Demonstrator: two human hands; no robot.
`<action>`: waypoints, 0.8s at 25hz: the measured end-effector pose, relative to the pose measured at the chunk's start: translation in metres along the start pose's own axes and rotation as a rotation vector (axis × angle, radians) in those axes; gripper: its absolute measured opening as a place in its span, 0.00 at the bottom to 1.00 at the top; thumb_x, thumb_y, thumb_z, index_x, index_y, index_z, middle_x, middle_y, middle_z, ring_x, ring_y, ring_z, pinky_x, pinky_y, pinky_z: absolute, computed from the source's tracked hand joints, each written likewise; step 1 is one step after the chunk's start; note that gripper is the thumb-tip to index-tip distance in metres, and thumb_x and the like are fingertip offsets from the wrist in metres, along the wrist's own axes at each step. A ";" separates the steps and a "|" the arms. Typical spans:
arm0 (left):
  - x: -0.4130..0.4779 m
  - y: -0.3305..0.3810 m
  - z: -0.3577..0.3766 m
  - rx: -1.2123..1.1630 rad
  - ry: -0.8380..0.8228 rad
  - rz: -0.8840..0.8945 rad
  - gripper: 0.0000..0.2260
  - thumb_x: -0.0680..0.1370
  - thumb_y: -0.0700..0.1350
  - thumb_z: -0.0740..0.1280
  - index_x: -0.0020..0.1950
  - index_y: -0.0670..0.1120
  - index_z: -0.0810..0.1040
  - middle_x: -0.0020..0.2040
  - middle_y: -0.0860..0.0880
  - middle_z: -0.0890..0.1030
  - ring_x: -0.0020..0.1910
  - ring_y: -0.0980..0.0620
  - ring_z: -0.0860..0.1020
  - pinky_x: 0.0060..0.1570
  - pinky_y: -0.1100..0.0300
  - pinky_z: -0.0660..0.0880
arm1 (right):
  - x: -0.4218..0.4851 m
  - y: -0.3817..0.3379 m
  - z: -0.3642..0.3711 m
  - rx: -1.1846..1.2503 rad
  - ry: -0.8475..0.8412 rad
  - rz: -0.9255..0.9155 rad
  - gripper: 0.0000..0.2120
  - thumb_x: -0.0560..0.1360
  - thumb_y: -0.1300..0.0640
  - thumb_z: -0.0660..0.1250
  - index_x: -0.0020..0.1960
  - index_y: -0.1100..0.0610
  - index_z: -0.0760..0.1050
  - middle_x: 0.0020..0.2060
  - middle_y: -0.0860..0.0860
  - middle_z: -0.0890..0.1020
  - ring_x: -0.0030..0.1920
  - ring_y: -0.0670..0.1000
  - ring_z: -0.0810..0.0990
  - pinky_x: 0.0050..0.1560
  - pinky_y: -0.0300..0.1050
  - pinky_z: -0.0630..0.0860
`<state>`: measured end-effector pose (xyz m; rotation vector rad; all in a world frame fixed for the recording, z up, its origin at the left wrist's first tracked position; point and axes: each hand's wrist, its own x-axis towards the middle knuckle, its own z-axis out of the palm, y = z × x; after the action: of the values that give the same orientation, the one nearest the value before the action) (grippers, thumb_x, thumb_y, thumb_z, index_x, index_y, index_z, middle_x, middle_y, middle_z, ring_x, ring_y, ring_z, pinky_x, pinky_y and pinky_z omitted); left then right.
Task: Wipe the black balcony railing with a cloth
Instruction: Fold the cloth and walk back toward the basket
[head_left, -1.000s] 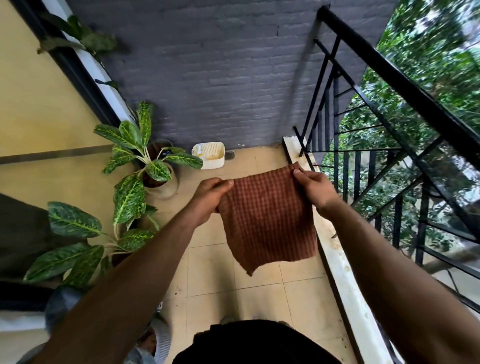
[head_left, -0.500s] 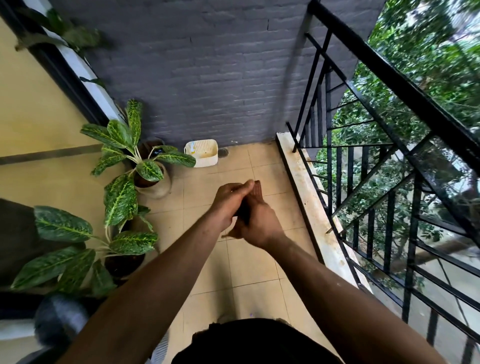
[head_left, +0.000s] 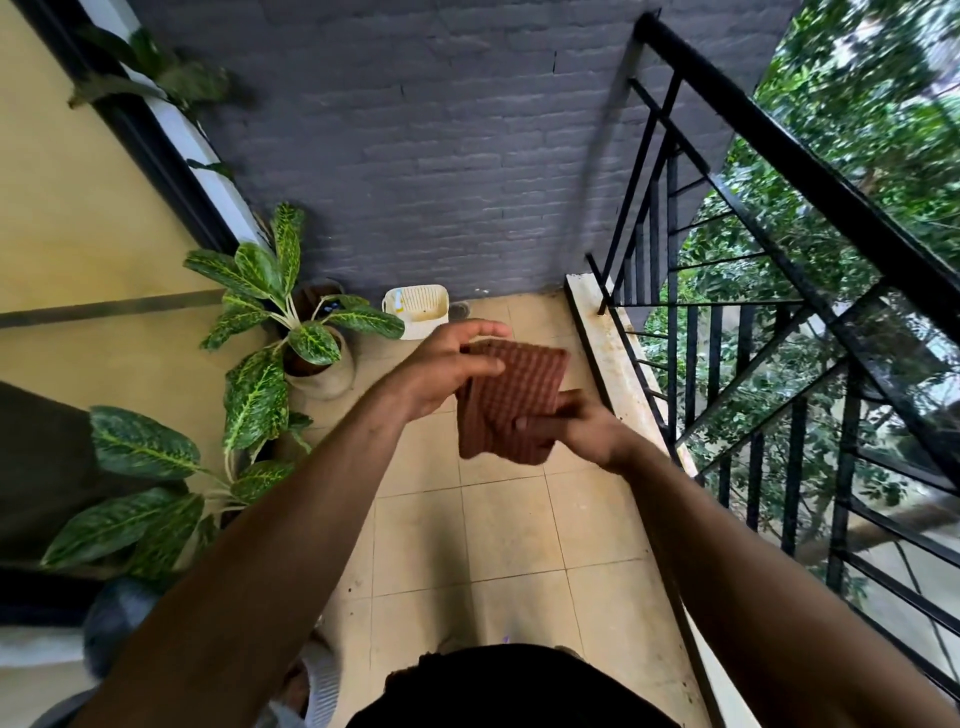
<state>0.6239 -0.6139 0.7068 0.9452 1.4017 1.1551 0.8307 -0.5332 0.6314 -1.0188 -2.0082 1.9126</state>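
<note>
Folded brown checked cloth (head_left: 511, 400), woven soft rectangle, mid-air over beige tile floor (head_left: 493, 545). Right hand (head_left: 584, 423) pinches lower-right edge. Left hand (head_left: 441, 364) loose, fingers spread, thumb touching top-left. Black metal railing (head_left: 779, 156) at right, apart from cloth.

Your right hand (head_left: 587, 431) shows only its thumb on the front of the cloth (head_left: 511, 400); its other fingers lie behind the cloth, out of sight. Your left hand (head_left: 447, 369), at the cloth's upper left corner, is blurred and covers that corner, so you cannot tell whether it grips. Right of the cloth, the black railing (head_left: 810, 171) is cut off by the right and bottom edges. Above the cloth, the white basket (head_left: 417, 310) is too small to show its contents.
</note>
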 end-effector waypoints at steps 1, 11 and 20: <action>0.001 -0.001 -0.002 -0.148 0.028 -0.030 0.09 0.77 0.39 0.70 0.56 0.47 0.82 0.51 0.45 0.84 0.48 0.50 0.82 0.54 0.52 0.76 | 0.001 -0.006 -0.002 0.124 0.032 0.020 0.15 0.72 0.51 0.78 0.55 0.58 0.84 0.52 0.56 0.87 0.52 0.56 0.86 0.58 0.54 0.81; -0.015 -0.098 0.032 -0.342 0.150 -0.345 0.39 0.73 0.35 0.76 0.79 0.49 0.63 0.67 0.40 0.77 0.59 0.44 0.81 0.50 0.49 0.80 | -0.003 0.016 -0.004 0.245 0.257 0.216 0.10 0.81 0.50 0.67 0.56 0.55 0.81 0.52 0.56 0.86 0.56 0.59 0.84 0.56 0.54 0.81; -0.004 -0.100 0.015 0.390 0.048 -0.043 0.41 0.61 0.35 0.82 0.73 0.49 0.74 0.62 0.49 0.80 0.57 0.53 0.79 0.64 0.53 0.76 | 0.004 0.003 0.009 -0.003 0.289 0.283 0.40 0.57 0.48 0.85 0.63 0.59 0.73 0.54 0.58 0.83 0.52 0.60 0.83 0.46 0.59 0.84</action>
<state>0.6432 -0.6383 0.6110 1.1560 1.7152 0.8920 0.8239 -0.5389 0.6259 -1.5523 -1.7828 1.7585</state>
